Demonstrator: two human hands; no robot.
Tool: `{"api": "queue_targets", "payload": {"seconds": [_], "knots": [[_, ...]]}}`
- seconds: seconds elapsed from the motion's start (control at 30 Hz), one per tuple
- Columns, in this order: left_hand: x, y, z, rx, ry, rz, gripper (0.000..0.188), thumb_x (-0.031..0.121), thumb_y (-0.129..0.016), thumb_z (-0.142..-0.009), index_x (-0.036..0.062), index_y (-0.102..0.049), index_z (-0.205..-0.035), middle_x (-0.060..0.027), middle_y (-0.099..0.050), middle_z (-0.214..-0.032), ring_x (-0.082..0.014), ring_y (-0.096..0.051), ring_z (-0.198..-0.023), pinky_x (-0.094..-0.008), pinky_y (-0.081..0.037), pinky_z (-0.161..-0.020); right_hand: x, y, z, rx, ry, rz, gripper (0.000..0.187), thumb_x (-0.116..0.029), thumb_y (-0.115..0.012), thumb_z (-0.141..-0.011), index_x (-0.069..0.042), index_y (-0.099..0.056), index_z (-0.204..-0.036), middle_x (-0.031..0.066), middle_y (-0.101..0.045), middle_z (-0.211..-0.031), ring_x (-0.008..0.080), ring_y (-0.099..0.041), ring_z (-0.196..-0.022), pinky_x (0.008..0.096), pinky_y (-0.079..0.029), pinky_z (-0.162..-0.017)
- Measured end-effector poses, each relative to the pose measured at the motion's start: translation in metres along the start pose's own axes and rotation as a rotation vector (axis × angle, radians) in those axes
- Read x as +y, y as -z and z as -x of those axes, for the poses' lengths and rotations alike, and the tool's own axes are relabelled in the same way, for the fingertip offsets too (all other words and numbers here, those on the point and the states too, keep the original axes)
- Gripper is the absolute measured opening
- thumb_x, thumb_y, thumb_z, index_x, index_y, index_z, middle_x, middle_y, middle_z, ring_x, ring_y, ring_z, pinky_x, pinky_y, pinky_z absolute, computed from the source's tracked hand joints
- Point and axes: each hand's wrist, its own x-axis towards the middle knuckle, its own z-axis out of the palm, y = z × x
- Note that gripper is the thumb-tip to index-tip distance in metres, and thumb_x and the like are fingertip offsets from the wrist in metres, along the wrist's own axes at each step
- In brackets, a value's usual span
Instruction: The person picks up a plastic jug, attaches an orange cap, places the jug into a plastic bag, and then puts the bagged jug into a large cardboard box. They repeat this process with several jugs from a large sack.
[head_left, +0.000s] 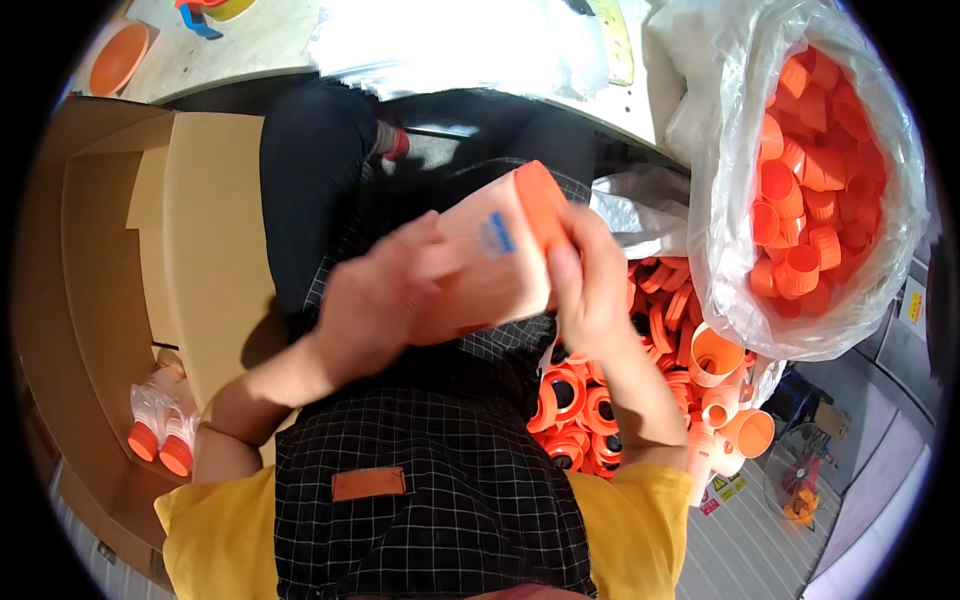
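on my remote feed the left hand (385, 285), blurred, grips the left end of a white box-shaped container (495, 250); i see the right hand (592, 280) gripping its orange end. it tilts before the checked apron (430, 520), my dial's centre. an open carton (215, 270) lies at nine o'clock, orange-capped bottles (160, 432) inside at eight, orange-and-black ring-shaped parts (565, 410) at five, a clear bag (725, 290) of orange collars (822, 168) past two.
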Motion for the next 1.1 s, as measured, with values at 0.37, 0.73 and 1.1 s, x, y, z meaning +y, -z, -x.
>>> {"api": "queue_targets", "payload": {"seconds": [0.37,0.73,1.1], "knots": [[-0.003,-0.018,-0.010,0.024,-0.065,-0.086,0.048,0.007,-0.065,-0.091,0.0020,-0.053,-0.136,-0.0219,-0.058,-0.144,-0.0402,-0.071,-0.099,-0.0432,-0.058,-0.082,0.037,0.057,-0.060,0.076,-0.006,-0.387,0.096,-0.075,-0.027,-0.101,0.002,-0.036,-0.158,0.0203,-0.047,-0.155,0.0323,-0.043,-0.144,0.0471,-0.034,-0.116],[0.064,0.035,-0.121,0.104,-0.461,-0.270,0.013,0.013,-0.077,-0.083,0.0076,-0.072,-0.094,-0.0054,-0.068,-0.090,-0.0269,-0.059,-0.072,-0.0401,-0.048,-0.069,0.047,0.009,-0.032,-0.134,-0.001,-0.362,0.068,-0.049,-0.042,-0.105,0.005,-0.047,-0.146,0.0246,-0.056,-0.140,0.0389,-0.052,-0.130,0.0444,-0.036,-0.113],[-0.102,-0.004,-0.288,0.161,0.218,-0.168,0.032,0.024,-0.057,-0.098,-0.0022,-0.075,-0.093,-0.0217,-0.072,-0.098,-0.0377,-0.068,-0.094,-0.0441,-0.051,-0.088,0.057,0.014,-0.076,-0.186,-0.418,-0.844,0.018,-0.003,-0.061,-0.100,0.005,-0.069,-0.113,0.0085,-0.071,-0.097,0.0116,-0.065,-0.090,0.0254,-0.052,-0.082]]}}
